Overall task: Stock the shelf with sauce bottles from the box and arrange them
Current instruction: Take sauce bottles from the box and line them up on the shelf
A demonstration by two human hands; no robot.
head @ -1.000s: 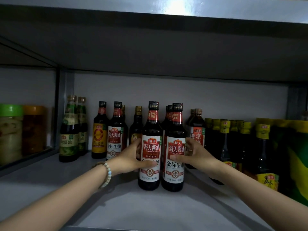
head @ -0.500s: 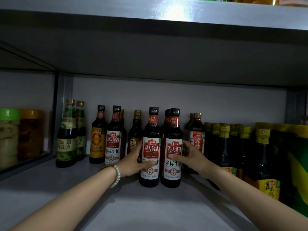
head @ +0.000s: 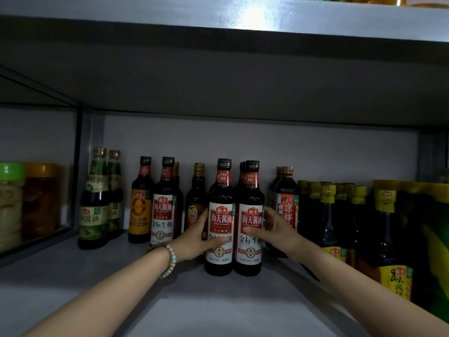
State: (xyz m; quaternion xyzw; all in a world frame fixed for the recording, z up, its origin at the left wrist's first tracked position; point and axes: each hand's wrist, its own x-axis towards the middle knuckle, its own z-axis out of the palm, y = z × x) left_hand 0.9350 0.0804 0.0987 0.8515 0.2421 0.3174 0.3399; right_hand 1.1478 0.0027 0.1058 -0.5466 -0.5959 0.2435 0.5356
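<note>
Here, left hand (head: 195, 240) and right hand (head: 277, 229) grip glossy cylindrical bottles (head: 221, 190).

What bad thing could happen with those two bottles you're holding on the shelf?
1. The left hand grips the left bottle and the right hand grips the right bottle. They stand pressed side by side, so a hard push might bang them together.
2. Both are tall and narrow, and the gold-capped bottle stands close by. A shove backward could topple a neighbour.
</note>
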